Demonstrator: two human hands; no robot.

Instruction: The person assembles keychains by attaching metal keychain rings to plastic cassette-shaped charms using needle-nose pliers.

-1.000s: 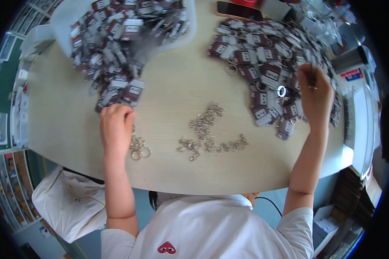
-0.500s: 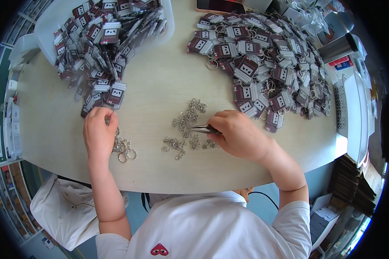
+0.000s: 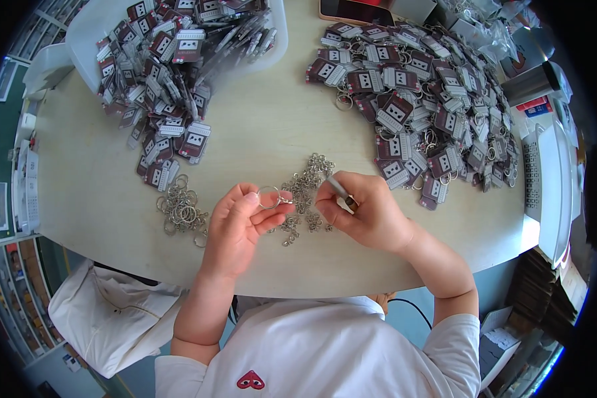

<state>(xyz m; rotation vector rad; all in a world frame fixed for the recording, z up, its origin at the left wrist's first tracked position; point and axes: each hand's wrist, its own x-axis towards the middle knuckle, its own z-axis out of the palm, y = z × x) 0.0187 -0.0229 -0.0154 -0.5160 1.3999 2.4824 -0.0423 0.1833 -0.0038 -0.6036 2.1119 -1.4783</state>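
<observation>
My left hand (image 3: 235, 229) has moved in front of the middle of the table and pinches a key ring (image 3: 261, 190) between thumb and fingertips. A short bit of chain hangs from the ring across the fingers. Facing it, my right hand (image 3: 371, 212) is closed around small pliers (image 3: 341, 188), whose tips I cannot make out. Between and behind the two hands lies a heap of small metal jump rings (image 3: 305, 184). To the left of my left hand is a pile of key rings with chains (image 3: 181, 207).
Loose cassette-shaped tags (image 3: 196, 142) spill from a white bin (image 3: 79, 40) at the far left. A large heap of tags with key rings (image 3: 411, 106) covers the far right. Behind stands a phone (image 3: 357, 12); a metal tumbler (image 3: 530, 84) and white tray (image 3: 552, 179) line the right edge.
My left hand has come from the key ring pile to the middle, carrying one key ring. The right hand has turned the pliers so their jaws no longer point left. The view has shifted slightly.
</observation>
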